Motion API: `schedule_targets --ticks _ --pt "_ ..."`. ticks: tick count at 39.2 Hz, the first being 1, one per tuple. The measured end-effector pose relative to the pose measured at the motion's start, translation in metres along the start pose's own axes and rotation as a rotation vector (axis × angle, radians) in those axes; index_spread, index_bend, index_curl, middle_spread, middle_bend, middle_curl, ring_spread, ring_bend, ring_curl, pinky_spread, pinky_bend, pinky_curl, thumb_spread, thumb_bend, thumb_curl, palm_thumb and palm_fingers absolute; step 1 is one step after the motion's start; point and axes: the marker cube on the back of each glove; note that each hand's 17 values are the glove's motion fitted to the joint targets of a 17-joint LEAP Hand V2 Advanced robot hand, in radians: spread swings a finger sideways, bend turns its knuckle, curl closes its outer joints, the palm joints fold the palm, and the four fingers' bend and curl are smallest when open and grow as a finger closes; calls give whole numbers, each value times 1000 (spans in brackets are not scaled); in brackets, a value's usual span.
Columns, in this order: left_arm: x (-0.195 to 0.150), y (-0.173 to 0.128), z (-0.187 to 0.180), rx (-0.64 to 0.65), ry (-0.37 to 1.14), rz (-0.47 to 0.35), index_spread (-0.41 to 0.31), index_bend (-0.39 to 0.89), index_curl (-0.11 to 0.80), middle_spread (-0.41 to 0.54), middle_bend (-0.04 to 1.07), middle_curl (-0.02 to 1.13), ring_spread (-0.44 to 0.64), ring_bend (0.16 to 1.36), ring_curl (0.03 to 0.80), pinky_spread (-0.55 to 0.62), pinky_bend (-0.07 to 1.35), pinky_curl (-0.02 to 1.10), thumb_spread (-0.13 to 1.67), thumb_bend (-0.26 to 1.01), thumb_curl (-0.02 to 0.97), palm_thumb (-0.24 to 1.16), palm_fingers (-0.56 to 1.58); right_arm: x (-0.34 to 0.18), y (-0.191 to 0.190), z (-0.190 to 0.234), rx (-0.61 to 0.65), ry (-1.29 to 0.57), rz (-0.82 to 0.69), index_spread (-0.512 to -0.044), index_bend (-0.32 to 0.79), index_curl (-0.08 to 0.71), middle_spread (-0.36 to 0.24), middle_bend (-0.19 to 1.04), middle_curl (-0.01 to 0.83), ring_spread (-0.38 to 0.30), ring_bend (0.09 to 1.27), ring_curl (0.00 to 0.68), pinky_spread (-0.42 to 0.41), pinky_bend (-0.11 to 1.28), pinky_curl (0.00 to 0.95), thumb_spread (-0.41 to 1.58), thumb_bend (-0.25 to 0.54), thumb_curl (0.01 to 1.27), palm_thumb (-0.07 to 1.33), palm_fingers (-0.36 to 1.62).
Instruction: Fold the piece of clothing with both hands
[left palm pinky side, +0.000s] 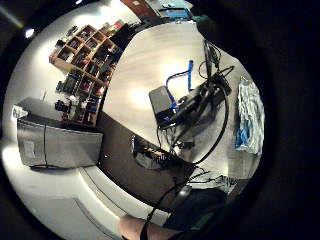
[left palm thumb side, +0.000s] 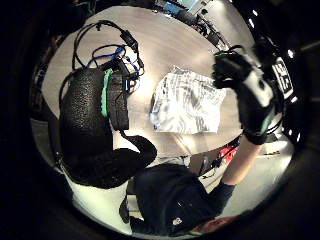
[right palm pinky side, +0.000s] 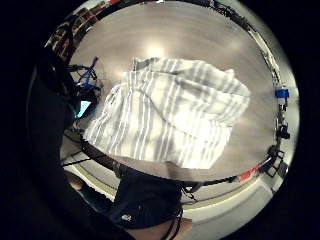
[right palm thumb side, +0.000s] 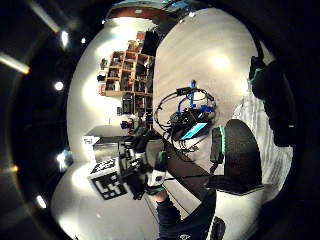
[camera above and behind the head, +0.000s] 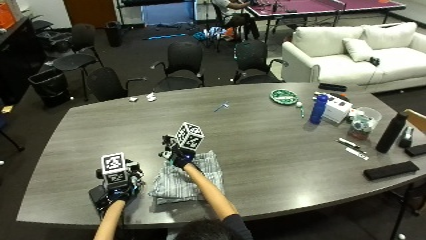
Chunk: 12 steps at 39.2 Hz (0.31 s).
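Note:
A grey-and-white striped garment (camera above and behind the head: 193, 182) lies in a folded, slightly rumpled stack on the dark table (camera above and behind the head: 266, 145), near its front edge. My right hand (camera above and behind the head: 178, 159) hovers over the garment's far edge, fingers loosely curled and holding nothing. The right little finger side palm view shows the whole cloth (right palm pinky side: 170, 115) lying free below that palm. My left hand (camera above and behind the head: 116, 194) is raised to the left of the garment, apart from it, and empty. The left thumb side palm view shows the cloth (left palm thumb side: 187, 102) with the right hand (left palm thumb side: 247, 95) above one corner.
A black device with blue and black cables (left palm pinky side: 165, 102) sits on the table under my left hand. Far to the right stand a blue bottle (camera above and behind the head: 319, 108), a green plate (camera above and behind the head: 285, 96) and a black bottle (camera above and behind the head: 391, 132). Office chairs line the far edge.

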Motion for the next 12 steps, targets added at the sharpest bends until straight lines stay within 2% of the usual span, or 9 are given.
schedule_targets --ticks 5,12 --pt "22 12 -15 -33 -11 54 -98 307 462 68 176 350 294 373 265 259 152 273 1333 -11 332 396 514 32 -3 -31 14 -45 1 -180 91 307 -145 232 512 -203 582 460 -305 662 401 913 -21 598 902 1137" --pt "36 -1 3 -43 3 66 -98 310 466 69 164 346 294 373 271 258 161 272 1329 -14 331 383 510 41 18 -62 89 28 77 -176 102 296 -144 234 513 -191 566 454 -299 643 390 962 -20 582 900 1154"
